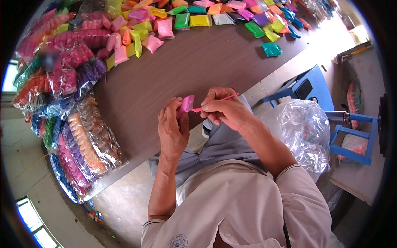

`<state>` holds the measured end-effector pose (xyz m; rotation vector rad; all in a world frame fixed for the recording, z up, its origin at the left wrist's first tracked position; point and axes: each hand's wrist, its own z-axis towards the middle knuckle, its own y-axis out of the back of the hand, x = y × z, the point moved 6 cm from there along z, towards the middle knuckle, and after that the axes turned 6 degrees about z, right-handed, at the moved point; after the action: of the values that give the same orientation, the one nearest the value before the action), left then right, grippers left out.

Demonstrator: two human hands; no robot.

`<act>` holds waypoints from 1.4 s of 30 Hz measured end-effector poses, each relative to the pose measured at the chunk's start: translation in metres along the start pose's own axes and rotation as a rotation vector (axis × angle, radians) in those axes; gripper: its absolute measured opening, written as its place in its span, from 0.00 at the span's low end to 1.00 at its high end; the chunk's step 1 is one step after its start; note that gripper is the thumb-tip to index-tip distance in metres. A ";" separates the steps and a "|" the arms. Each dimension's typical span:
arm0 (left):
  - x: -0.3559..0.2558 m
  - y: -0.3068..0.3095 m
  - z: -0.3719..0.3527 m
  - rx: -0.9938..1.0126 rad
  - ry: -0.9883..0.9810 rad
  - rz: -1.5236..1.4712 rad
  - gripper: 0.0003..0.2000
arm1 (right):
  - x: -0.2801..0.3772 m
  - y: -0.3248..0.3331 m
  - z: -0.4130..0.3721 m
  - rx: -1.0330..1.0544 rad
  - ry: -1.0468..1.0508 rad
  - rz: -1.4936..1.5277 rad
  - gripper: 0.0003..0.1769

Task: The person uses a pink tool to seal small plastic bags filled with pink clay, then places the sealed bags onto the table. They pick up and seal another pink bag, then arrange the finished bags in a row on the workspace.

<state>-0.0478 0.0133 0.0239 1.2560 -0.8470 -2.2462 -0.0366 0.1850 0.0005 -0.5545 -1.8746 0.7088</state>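
A small pink packet [187,103] with a clear edge is pinched upright between the thumb and fingers of my left hand [171,128]. My right hand [226,108] grips a thin pink plastic stick [230,96], whose shaft sticks out past the knuckles to the right. The stick's flat pink tip [197,110] points left, right at the packet's lower edge. Both hands are close together above the near edge of the brown table [140,91]. Part of the stick is hidden inside the right hand's fingers.
Loose colourful packets [200,20] lie along the table's far side, with a teal packet [271,49] apart at the right. Clear bags of packed rows [82,144] pile up at the left. Right of me are a clear plastic bag [304,132] and a blue stool [357,144].
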 end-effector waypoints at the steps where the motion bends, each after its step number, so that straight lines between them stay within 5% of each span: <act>1: 0.000 0.000 0.000 0.000 -0.003 0.002 0.15 | 0.001 0.001 -0.001 -0.008 0.016 -0.001 0.03; 42: 0.006 0.001 0.000 0.021 0.091 -0.097 0.11 | 0.008 0.005 0.004 -0.186 0.126 -0.151 0.03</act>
<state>-0.0509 0.0089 0.0208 1.4262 -0.7942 -2.2404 -0.0430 0.1929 0.0010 -0.5548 -1.8524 0.3938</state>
